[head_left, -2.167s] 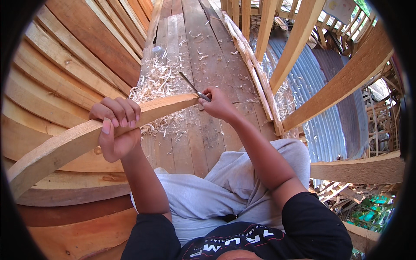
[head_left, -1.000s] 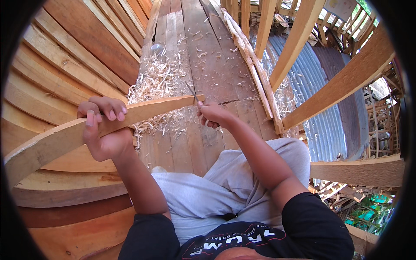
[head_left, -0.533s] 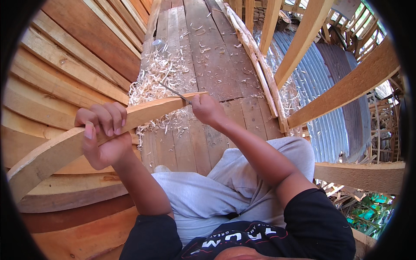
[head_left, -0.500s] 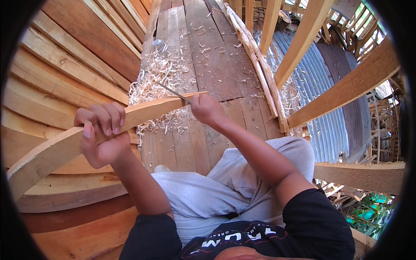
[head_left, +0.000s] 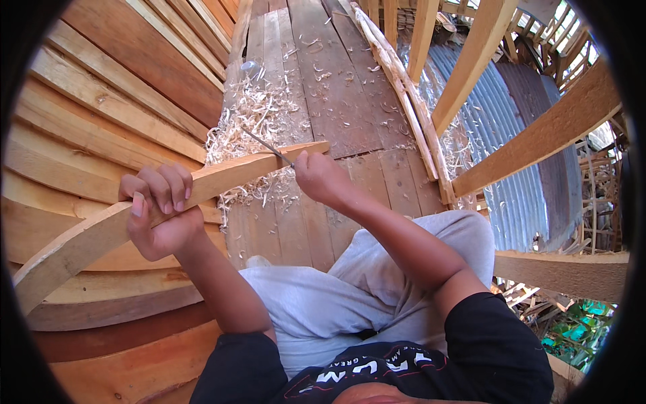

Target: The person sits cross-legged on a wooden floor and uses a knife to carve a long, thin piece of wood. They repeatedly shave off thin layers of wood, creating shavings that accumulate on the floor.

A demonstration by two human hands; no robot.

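Note:
A long, pale wooden board (head_left: 245, 161) slants across in front of me, its narrow end pointing right and its wide end reaching the left rim. My left hand (head_left: 160, 214) is closed around its middle, fingers over the top and thumb at the near side. In my right fist (head_left: 321, 178) is a long-bladed knife (head_left: 264, 144); the fist hides its handle. The thin dark blade lies across the board near the narrow end, its tip pointing away and to the left. From this angle I cannot tell how deep the edge sits in the wood.
Curled wood shavings (head_left: 252, 118) cover part of the plank floor (head_left: 336, 87) beyond the board. A wall of stacked boards (head_left: 101, 101) rises on the left. Rough poles (head_left: 404, 94), slanted posts (head_left: 474, 67) and corrugated metal sheeting (head_left: 498, 148) stand on the right. My crossed legs (head_left: 323, 296) are below.
My right fist and the knife have shifted slightly toward me and back along the board, showing more of its narrow end. My left hand keeps its grip. The whole view has shifted slightly.

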